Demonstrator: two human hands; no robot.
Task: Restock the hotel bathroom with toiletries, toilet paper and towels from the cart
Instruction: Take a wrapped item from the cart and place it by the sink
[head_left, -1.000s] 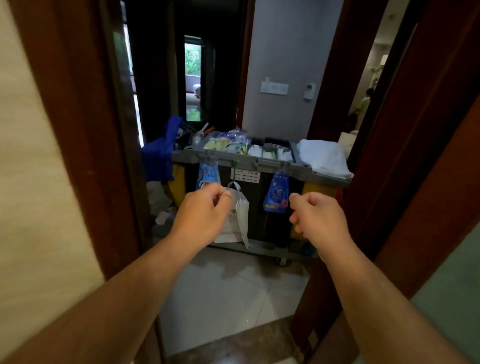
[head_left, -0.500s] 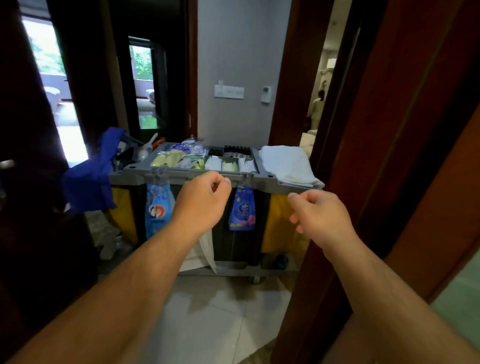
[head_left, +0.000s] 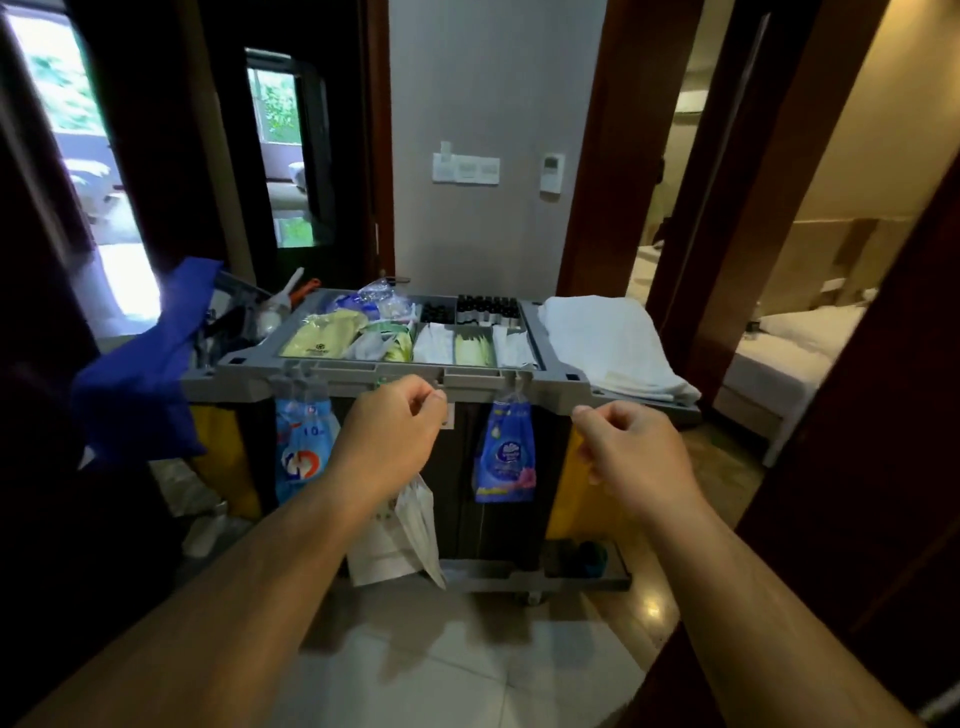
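A tiled floor (head_left: 467, 670) runs between dark wooden door frames, with a grey wall and its switch plate (head_left: 466, 169) straight ahead. A bed (head_left: 795, 343) shows through the opening on the right.

The cart (head_left: 363, 375) stands across the passage, just beyond both hands. Its top tray is split into compartments. Yellow packets (head_left: 324, 335) lie in the left one, with clear-wrapped items behind them. Rows of small dark bottles (head_left: 488, 307) fill the two rear compartments. White and pale green sachets (head_left: 472, 345) sit in the three front ones. Folded white towels (head_left: 608, 343) lie on the cart's right end, beside the tray. Two blue pouches hang from the front rim, one to the left (head_left: 301, 447) and one right of centre (head_left: 506, 452). A blue cloth (head_left: 140, 395) drapes off the cart's left end.

The left hand (head_left: 389, 441) is raised just in front of the rim. Its grip is closed, thumb against curled fingers. A white bag (head_left: 410, 530) hangs directly below it, the bag's top hidden behind the wrist, so it appears to hang from that grip. The right hand (head_left: 631, 447) is held level with it, near the cart's right corner. Its grip is a closed fist with nothing visible in it.
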